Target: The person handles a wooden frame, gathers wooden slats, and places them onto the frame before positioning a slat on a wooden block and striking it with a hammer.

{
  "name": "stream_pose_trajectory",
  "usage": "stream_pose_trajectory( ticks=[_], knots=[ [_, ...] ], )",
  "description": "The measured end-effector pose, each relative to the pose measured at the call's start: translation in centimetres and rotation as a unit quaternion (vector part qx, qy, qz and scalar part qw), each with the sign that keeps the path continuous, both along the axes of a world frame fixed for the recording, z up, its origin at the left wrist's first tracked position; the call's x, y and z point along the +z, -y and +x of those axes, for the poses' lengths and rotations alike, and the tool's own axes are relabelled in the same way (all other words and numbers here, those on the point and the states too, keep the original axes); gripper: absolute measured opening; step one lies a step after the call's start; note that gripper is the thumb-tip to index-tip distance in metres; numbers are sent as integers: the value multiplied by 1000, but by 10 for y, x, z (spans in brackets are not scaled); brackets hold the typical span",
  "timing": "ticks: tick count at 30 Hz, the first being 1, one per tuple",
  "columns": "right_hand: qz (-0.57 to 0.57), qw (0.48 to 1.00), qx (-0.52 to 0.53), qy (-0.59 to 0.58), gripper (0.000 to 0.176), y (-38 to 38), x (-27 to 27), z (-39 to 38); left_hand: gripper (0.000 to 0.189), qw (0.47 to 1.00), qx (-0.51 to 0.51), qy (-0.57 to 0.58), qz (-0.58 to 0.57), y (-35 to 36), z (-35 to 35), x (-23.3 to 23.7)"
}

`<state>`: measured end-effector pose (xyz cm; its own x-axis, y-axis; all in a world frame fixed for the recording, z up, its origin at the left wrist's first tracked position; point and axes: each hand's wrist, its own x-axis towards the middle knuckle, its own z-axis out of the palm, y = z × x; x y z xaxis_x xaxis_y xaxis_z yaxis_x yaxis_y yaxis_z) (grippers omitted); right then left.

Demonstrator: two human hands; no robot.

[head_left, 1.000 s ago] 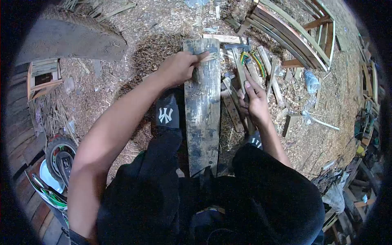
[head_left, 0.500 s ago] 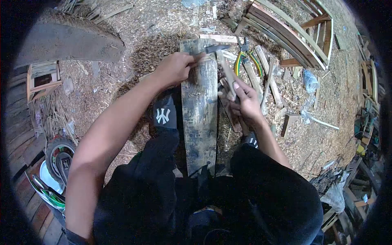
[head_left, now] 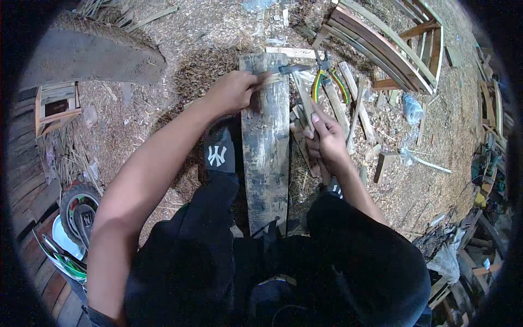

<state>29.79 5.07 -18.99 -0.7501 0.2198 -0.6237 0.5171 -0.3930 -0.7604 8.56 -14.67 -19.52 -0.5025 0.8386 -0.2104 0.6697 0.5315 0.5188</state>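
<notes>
My right hand (head_left: 328, 140) is wrapped round the wooden handle of a hammer (head_left: 303, 91). The hammer's metal head lies just over the right side of a worn wooden plank (head_left: 266, 147), near its far end. My left hand (head_left: 231, 94) reaches in from the left, fingers pinched together over the plank close to the hammer head. What the fingertips hold is blurred and too small to name. A pale sliver of wood (head_left: 277, 79) shows on the plank between fingertips and hammer head. Pliers with yellow-green handles (head_left: 317, 86) lie on the ground just beyond the hammer.
Wood offcuts (head_left: 359, 106) lie right of the plank on sawdust-covered ground. A slatted wooden frame (head_left: 381, 43) stands at the far right, a crumpled plastic bottle (head_left: 412, 109) below it. A large timber slab (head_left: 98, 54) is far left. My shoes flank the plank.
The hammer head has shifted slightly right and toward me, with its handle turned a little. My left hand stays nearly in place over the plank.
</notes>
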Motion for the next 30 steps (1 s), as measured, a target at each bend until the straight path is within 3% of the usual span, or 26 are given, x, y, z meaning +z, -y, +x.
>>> stream_pose_trajectory(
  ticks=[1,2,5,7,8,11,13,14,15,16,19,22,25,27,30],
  knots=[
    [33,999,11,-42,45,3,-2,0,20,1000,-5,-8,6,1,0,-2],
    [-24,1000,-13,-10,46,0,1,4,20,1000,-5,-8,5,1,-1,-5],
    [-43,998,-52,-5,47,-1,5,5,20,1000,-12,7,10,0,-2,-5],
    [-9,1000,-13,-15,47,-2,-1,5,38,999,-37,-20,-27,-3,-2,6],
    [24,999,26,-23,47,-2,-3,6,38,999,-38,-20,-25,-6,-3,11],
    [23,999,-17,-31,47,-8,10,5,46,998,-44,-35,-12,-18,-4,14],
    [90,994,-5,-60,46,-15,3,7,88,993,-61,-31,-95,-28,-10,6],
    [233,970,31,-62,45,-16,2,9,88,993,-62,-30,-94,-30,-11,2],
    [371,924,67,-62,45,-16,6,8,64,991,-80,-46,-101,-32,-12,2],
    [368,922,81,-94,44,-19,7,9,45,987,-96,-62,-109,-34,-12,3],
    [394,907,128,-72,44,-16,19,10,37,993,-82,-56,-59,-33,-9,8],
    [417,896,107,-110,45,-17,16,11,37,986,-85,-68,-128,-35,-7,14],
    [416,899,67,-121,45,-15,20,10,45,992,-75,-76,-66,-32,-3,5],
    [443,881,153,-65,45,-18,19,11,53,990,-84,-92,-69,-30,-6,-5],
    [460,875,111,-103,44,-17,16,11,65,988,-93,-103,-72,-28,-8,-12]
  ],
)
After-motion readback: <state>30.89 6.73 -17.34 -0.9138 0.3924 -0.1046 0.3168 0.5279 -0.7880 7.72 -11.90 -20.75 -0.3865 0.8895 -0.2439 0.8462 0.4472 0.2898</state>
